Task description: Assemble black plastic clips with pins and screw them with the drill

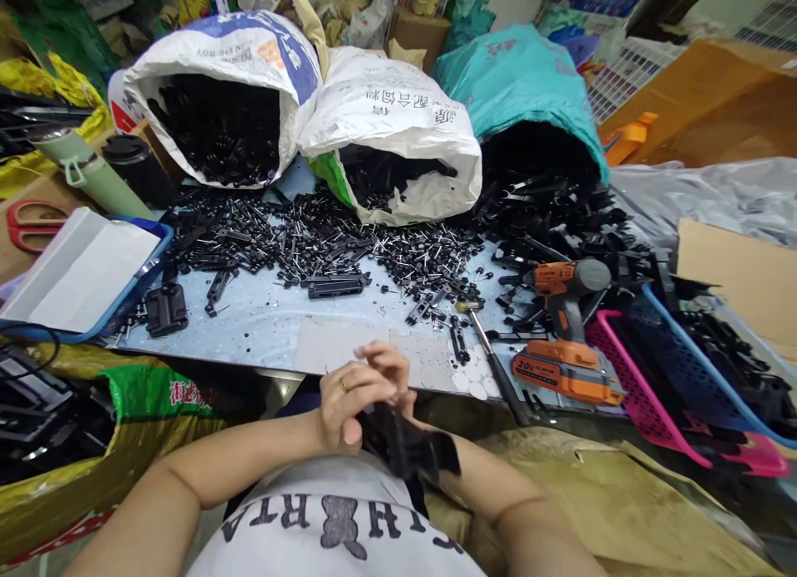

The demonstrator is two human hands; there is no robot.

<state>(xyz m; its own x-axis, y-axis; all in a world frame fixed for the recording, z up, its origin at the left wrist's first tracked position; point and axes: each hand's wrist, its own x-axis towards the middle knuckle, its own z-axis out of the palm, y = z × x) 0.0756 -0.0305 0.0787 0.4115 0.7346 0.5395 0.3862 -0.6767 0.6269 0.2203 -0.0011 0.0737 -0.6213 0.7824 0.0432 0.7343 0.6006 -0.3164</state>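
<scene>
Close to my shirt, my left hand (349, 397), with a ring on one finger, is closed around one end of a black plastic part (408, 444). My right hand (391, 365) meets it from the other side, its fingers curled at the same end. Motion blurs the part, and its exact kind does not show. Its wider end hangs down over my right forearm. Beyond my hands, a flat black piece (338, 286) and a smaller black clip-like piece (459, 340) lie on the light blue tabletop (261, 311).
Heaps of small black pieces and pins (423, 257) spill from a white sack (398, 104). An orange cordless drill (564, 332) stands right, beside a hammer-like tool (495, 361). Further right are a pink basket (641, 394) and a blue basket (716, 369). A blue tray (134, 290) sits left.
</scene>
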